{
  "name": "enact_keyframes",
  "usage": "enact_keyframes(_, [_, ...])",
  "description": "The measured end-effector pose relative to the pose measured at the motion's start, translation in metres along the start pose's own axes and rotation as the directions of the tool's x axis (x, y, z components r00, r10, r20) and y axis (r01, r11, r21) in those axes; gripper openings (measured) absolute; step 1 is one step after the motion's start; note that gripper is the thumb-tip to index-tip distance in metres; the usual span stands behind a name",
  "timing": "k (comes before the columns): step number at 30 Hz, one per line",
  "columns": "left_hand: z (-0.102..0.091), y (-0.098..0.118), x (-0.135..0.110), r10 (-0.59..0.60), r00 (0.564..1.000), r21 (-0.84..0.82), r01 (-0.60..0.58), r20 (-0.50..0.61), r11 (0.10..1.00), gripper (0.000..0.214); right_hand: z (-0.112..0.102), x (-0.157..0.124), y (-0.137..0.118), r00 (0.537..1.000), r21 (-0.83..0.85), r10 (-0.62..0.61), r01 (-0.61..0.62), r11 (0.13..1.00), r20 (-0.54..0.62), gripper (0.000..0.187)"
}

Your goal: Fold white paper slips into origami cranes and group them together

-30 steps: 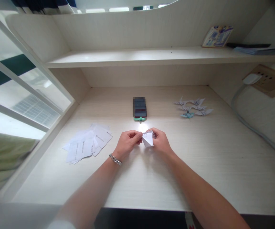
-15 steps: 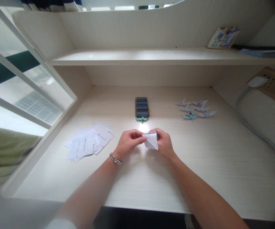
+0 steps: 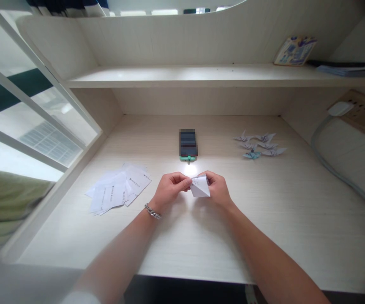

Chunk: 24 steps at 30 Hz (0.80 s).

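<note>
A small folded sheet of white paper [image 3: 200, 188] is held up between my two hands over the middle of the desk. My left hand [image 3: 172, 186] pinches its left corner between thumb and fingers; a chain bracelet [image 3: 152, 211] circles that wrist. On the other side, my right hand [image 3: 218, 188] grips the paper's right edge, with most of its fingers hidden behind the paper. Printed marks show near the paper's upper edge. Just beyond the hands lies a phone [image 3: 188, 143] in a green case, its screen blurred.
Loose printed paper sheets [image 3: 113, 192] lie in an overlapping pile on the left. Several folded paper cranes [image 3: 266, 145], one of them bluish [image 3: 252, 155], sit at the back right. A shelf [image 3: 182, 76] spans the back; a cable [image 3: 344, 173] hangs from the right-hand socket [image 3: 364, 112].
My left thumb has shifted slightly toward the paper's left corner, baring more of its printed face. The paper has tilted a little. Everything else stays in place.
</note>
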<state>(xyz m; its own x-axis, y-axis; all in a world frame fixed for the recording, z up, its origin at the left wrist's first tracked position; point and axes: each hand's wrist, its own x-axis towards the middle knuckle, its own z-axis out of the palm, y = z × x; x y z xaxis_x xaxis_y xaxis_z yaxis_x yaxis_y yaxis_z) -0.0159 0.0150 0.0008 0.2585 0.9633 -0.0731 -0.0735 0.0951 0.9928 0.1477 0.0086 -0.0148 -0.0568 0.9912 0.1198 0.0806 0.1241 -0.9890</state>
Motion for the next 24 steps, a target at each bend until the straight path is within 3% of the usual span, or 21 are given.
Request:
enact_keyframes(7, [0.0006, -0.0066, 0.0043, -0.011, 0.983, -0.058, 0.001, -0.182, 0.998, 0.028, 0.0002, 0.0048, -0.0027, 0.981, 0.291, 0.191, -0.171, 0.941, -0.044, 0.033])
enact_keyframes(11, [0.0019, -0.0087, 0.0052, -0.014, 0.961, -0.069, -0.005, -0.276, 0.998, 0.033, 0.0012, 0.0039, -0.0052, 0.984, 0.326, 0.179, -0.167, 0.93, -0.006, 0.04])
enact_keyframes(14, [0.0021, -0.0079, 0.0046, -0.035, 0.972, -0.083, 0.016, -0.23, 0.996, 0.032, 0.0018, 0.0037, -0.0043, 0.99, 0.246, 0.117, -0.095, 0.965, -0.074, 0.041])
enact_keyframes(18, [0.0017, -0.0064, 0.0023, -0.062, 0.997, -0.045, 0.06, -0.047, 0.997, 0.027, -0.001, 0.0053, -0.0019, 0.984, 0.161, 0.075, -0.049, 0.986, -0.159, 0.035])
enact_keyframes(20, [0.002, -0.0059, 0.0012, -0.055, 0.998, -0.033, 0.055, 0.007, 0.998, 0.027, -0.0028, 0.0057, -0.001, 0.988, 0.135, 0.065, -0.046, 0.99, -0.138, 0.035])
enact_keyframes(24, [0.0032, -0.0038, 0.0001, -0.028, 1.0, -0.017, 0.028, -0.005, 0.999, 0.029, -0.0031, 0.004, -0.0002, 0.999, 0.088, 0.031, -0.027, 0.996, -0.045, 0.032])
